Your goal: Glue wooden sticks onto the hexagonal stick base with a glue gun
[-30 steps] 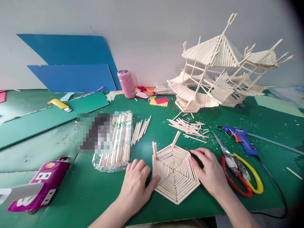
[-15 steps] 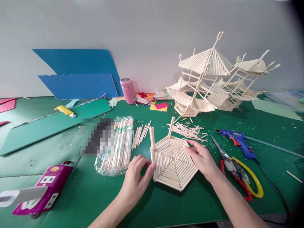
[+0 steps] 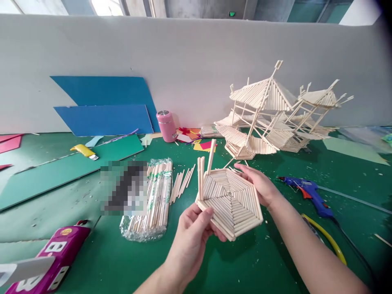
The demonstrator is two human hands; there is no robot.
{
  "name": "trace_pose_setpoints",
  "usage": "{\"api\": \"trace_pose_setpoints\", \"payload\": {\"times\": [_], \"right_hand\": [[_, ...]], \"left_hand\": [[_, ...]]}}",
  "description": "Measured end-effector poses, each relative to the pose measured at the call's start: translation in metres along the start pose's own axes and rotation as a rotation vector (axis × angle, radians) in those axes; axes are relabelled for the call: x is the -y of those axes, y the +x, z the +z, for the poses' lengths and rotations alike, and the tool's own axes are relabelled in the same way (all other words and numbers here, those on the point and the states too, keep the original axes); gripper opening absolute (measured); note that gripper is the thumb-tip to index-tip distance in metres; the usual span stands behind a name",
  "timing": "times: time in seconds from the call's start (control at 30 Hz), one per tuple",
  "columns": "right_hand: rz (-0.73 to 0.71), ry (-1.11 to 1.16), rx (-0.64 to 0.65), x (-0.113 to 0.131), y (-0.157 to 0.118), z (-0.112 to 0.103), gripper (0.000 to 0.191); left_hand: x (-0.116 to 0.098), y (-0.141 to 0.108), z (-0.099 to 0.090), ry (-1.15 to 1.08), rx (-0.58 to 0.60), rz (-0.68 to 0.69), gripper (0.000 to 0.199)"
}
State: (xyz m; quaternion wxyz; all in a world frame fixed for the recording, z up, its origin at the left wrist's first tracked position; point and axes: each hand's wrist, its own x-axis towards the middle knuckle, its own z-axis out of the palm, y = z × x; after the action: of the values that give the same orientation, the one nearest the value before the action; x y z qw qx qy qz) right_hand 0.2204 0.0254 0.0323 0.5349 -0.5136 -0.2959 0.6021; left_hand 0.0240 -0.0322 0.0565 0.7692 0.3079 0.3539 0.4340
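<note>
A hexagonal platform of glued wooden sticks (image 3: pixel 231 204) is raised above the table and tilted, with upright stick posts (image 3: pixel 201 177) at its left and far-left corners. My left hand (image 3: pixel 196 232) grips its near-left edge, thumb on top and fingers underneath. Along the far-right edge lies my right hand (image 3: pixel 257 183), fingers stretched out; its thumb is hidden, and whether it presses on the edge I cannot tell. Small cut sticks (image 3: pixel 183 183) lie to the left of the platform, beside a plastic-wrapped pack of sticks (image 3: pixel 153 200).
A stick-built pavilion model (image 3: pixel 263 98) stands at the back right. To the right lie a blue glue gun (image 3: pixel 309 192) and yellow-handled scissors (image 3: pixel 332 243), partly behind my forearm. A pink cup (image 3: pixel 167 126), a yellow cutter (image 3: pixel 84 151) and a purple power strip (image 3: pixel 58 253) are leftward.
The platform has been lifted and turned, its posts moving closer together in view. My left hand has taken hold of its edge; my right thumb no longer shows on top. The view has tipped up.
</note>
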Motion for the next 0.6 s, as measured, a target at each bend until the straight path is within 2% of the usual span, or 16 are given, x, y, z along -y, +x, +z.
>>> {"api": "trace_pose_setpoints", "payload": {"times": [0.13,0.23,0.33,0.5,0.6], "right_hand": [[0.0,0.054,0.029,-0.01,-0.003,0.01,0.028],[0.028,0.053,0.067,-0.02,-0.004,0.018,0.032],[0.036,0.048,0.123,-0.022,0.004,0.022,0.033],[0.077,-0.01,0.247,-0.018,0.028,0.019,0.031],[0.081,-0.075,0.269,-0.017,0.038,0.017,0.028]], "left_hand": [[0.013,0.007,0.01,0.039,-0.193,0.172,0.015],[0.02,0.014,0.016,0.068,-0.249,0.21,0.017],[0.024,0.016,0.021,0.097,-0.199,0.164,0.024],[0.03,0.013,0.023,0.139,-0.026,0.08,0.038],[0.034,0.012,0.022,0.167,0.073,0.039,0.043]]}}
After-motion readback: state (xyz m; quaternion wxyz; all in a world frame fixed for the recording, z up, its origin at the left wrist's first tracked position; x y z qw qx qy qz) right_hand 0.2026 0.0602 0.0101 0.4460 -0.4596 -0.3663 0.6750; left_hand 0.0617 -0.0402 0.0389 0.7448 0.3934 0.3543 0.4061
